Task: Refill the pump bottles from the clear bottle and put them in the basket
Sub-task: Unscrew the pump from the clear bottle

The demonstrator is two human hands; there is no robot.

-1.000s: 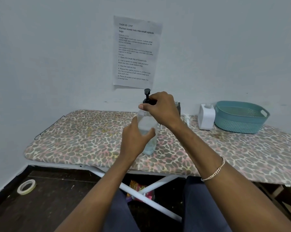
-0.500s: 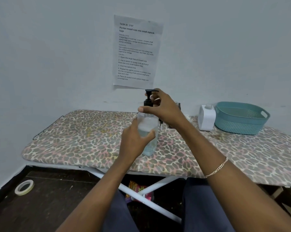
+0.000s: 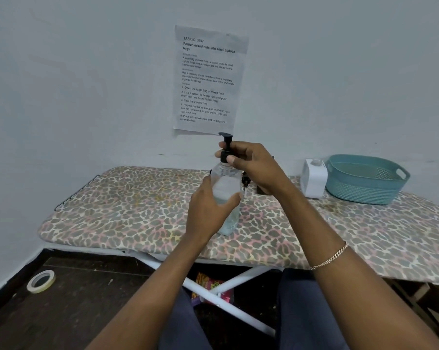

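Leaks could be caused later if the pump (image 3: 226,145), pinched by the right hand (image 3: 253,168), gets cross-threaded on the bottle (image 3: 226,184) gripped by the left hand (image 3: 208,210).

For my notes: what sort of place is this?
Likely a plain room set up for recorded tasks: an ironing board serves as table, a printed task sheet hangs on the bare wall, a tape roll lies on the floor.
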